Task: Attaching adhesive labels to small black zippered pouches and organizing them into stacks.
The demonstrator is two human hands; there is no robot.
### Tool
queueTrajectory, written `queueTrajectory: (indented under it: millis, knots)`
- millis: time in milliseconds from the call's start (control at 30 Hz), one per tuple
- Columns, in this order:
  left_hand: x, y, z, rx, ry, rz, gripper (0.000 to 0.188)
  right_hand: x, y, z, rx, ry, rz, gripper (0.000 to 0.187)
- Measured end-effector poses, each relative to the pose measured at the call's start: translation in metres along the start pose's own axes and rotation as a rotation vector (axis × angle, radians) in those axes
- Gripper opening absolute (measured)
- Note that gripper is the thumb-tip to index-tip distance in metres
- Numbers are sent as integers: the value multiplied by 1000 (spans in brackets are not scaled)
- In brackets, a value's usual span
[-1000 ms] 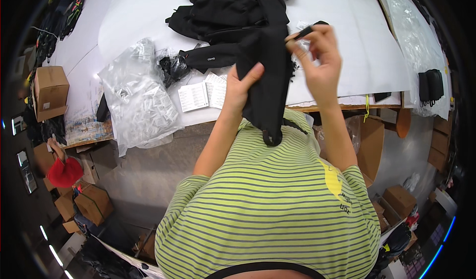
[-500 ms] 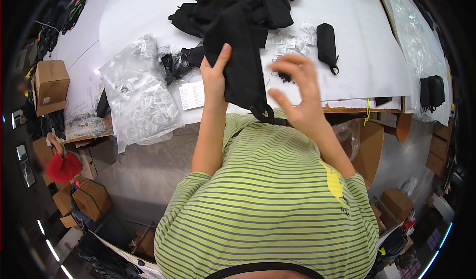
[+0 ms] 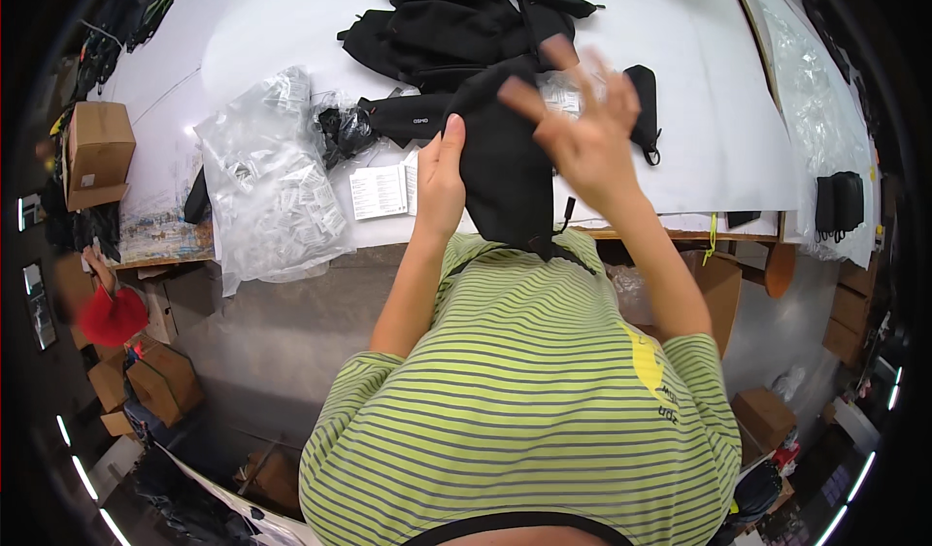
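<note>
My left hand (image 3: 443, 179) grips the left edge of a black fabric pouch (image 3: 507, 182), its thumb lying on top. The pouch hangs over the table's front edge against my shirt, a dark pull tab sticking up at its lower right. My right hand (image 3: 594, 138) is spread above the pouch's upper right side, fingers apart and blurred; whether a fingertip touches the cloth I cannot tell. Behind the pouch lies a heap of similar black pouches (image 3: 437, 36). A single black pouch (image 3: 643, 109) with a loop lies to the right, partly hidden by my right hand.
On the left rests a clear plastic bag (image 3: 282, 182) full of small white packets, beside a bag of black cords (image 3: 345, 131) and printed white cards (image 3: 379, 193). Small white packets (image 3: 560, 95) lie behind my right hand. A cardboard box (image 3: 100, 148) stands at the far left.
The held pouch has shifted right and slightly down with my left hand. My right hand has moved up over its upper right side. Another pouch, at the left, is now more exposed.
</note>
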State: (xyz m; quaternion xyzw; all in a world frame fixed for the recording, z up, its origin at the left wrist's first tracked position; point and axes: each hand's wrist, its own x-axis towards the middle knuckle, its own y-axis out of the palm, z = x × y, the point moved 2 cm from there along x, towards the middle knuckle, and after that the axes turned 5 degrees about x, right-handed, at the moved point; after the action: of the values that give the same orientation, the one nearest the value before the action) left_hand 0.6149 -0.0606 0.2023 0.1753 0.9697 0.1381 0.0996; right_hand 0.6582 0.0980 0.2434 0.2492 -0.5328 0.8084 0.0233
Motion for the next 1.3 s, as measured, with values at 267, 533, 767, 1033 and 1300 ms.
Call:
queueTrajectory:
  millis: [267, 533, 767, 1033, 1300]
  knots:
    - [9, -12, 16, 213, 81, -148, 45, -5, 29, -29, -230, 306, -95, 41]
    - [14, -9, 20, -470, -370, -112, 37, -12, 12, 12, 92, 76, 169, 64]
    - [11, -33, 6, 505, 318, -6, 47, -21, -7, -22, 947, 518, -96, 47]
    - [7, -44, 9, 496, 306, 389, 22, -52, -14, -45, 1207, 767, 230, 25]
    - [5, -144, 108, 1172, 29, -303, 49, -115, -14, -123, 489, 819, -290, 29]
